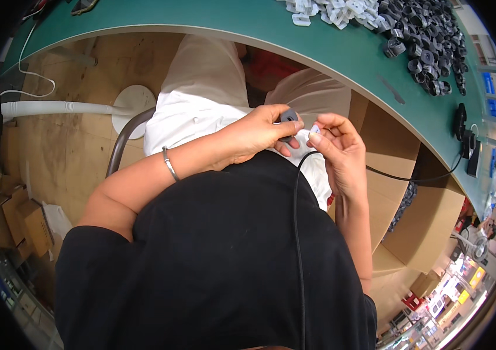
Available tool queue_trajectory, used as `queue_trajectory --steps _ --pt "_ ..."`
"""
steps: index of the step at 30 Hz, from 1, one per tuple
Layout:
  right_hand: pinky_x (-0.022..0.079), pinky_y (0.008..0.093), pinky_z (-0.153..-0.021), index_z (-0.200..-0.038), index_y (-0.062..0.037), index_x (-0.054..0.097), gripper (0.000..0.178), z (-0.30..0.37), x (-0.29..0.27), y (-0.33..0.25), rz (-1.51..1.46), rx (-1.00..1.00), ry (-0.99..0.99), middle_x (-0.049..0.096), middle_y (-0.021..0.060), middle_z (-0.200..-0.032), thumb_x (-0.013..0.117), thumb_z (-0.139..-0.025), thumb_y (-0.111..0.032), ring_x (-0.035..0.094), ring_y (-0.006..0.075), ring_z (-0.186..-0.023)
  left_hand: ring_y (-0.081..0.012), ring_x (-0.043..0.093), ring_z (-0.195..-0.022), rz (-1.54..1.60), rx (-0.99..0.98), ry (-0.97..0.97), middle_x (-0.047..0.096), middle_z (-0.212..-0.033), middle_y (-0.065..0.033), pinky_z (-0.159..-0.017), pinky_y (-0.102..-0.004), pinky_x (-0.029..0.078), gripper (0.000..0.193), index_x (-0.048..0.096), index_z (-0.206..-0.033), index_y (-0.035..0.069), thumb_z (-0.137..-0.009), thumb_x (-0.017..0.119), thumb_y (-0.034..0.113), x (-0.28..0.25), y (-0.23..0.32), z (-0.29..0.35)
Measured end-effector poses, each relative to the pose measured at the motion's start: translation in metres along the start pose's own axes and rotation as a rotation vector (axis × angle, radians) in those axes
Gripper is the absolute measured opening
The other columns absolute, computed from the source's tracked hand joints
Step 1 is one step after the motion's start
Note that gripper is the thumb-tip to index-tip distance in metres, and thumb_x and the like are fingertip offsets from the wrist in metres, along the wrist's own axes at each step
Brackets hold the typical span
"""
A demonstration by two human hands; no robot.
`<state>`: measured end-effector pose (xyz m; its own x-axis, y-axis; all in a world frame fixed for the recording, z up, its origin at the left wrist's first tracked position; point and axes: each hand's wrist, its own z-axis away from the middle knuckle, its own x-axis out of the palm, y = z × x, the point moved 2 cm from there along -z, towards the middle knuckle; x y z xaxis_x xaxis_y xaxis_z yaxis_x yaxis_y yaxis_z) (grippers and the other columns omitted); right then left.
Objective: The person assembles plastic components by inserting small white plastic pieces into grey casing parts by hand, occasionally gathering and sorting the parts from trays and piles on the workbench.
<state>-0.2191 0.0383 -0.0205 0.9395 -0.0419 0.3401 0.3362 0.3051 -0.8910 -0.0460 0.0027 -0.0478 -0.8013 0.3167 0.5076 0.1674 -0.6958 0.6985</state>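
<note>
Over my lap, my left hand (262,128) is closed on a small dark grey plastic part (288,116) with a round, ring-like face. A metal bracelet (169,163) circles that wrist. Just to the right, my right hand (341,143) pinches a small white plastic piece (315,129) between thumb and fingertips. The two pieces are close together but apart. My fingers hide much of both, so their exact kind cannot be made out.
On the green table (201,14) lie a pile of white plastic pieces (341,10) and a heap of dark grey parts (426,52). A black cable (297,233) runs down my front. An open cardboard box (385,186) stands at my right, a white hose (61,109) at my left.
</note>
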Motion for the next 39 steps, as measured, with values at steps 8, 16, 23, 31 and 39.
queue_trajectory --steps 8,16,23,31,39 --pt "0.054 0.0258 -0.079 -0.109 0.0035 0.065 0.025 -0.006 -0.008 0.022 0.082 0.029 0.108 0.068 0.0095 -0.098 0.072 -0.085 0.003 0.065 0.0126 -0.084 -0.0112 0.054 -0.077 -0.72 0.263 -0.019 0.059 -0.091 -0.0055 -0.072 -0.0279 0.047 0.032 0.059 -0.12 -0.002 -0.097 0.059 0.02 0.0 0.001 0.003" --pt "0.055 0.0265 -0.076 -0.108 0.0034 0.065 0.02 -0.005 -0.01 0.025 0.063 0.065 0.131 0.067 0.0091 -0.095 0.069 -0.088 0.001 0.066 0.014 -0.08 -0.0115 0.055 -0.091 -0.055 0.002 -0.13 0.058 -0.104 -0.0042 -0.083 -0.0301 0.051 0.041 0.051 -0.13 -0.002 -0.099 0.059 0.023 -0.003 -0.007 -0.001" --pt "0.054 0.0254 -0.073 -0.106 0.0039 0.065 0.018 -0.001 -0.005 0.017 0.166 0.028 0.122 0.067 0.0079 -0.09 0.067 -0.089 0.002 0.065 0.0129 -0.079 -0.0082 0.056 -0.093 -0.534 0.199 0.035 0.062 -0.105 -0.0038 -0.084 -0.0226 0.047 0.045 0.055 -0.126 0.004 -0.088 0.074 0.017 -0.013 -0.011 -0.003" --pt "0.053 0.0237 -0.07 -0.106 0.0048 0.066 0.017 -0.003 -0.005 0.019 0.337 -0.003 0.161 0.068 0.0069 -0.089 0.068 -0.09 -0.001 0.063 0.0097 -0.077 -0.0116 0.06 -0.094 -0.248 0.129 -0.066 0.064 -0.105 -0.0065 -0.084 -0.0248 0.049 0.045 0.055 -0.131 0.0 -0.089 0.069 0.011 -0.012 -0.016 -0.005" --pt "0.052 0.0224 -0.069 -0.104 0.005 0.065 0.015 0.001 0.003 0.026 0.449 -0.075 0.176 0.068 0.0061 -0.086 0.067 -0.09 0.0 0.063 0.0077 -0.074 -0.0091 0.06 -0.09 -0.31 0.17 0.025 0.067 -0.1 -0.0072 -0.079 -0.0231 0.049 0.046 0.055 -0.133 -0.003 -0.09 0.066 0.008 -0.013 -0.019 -0.006"
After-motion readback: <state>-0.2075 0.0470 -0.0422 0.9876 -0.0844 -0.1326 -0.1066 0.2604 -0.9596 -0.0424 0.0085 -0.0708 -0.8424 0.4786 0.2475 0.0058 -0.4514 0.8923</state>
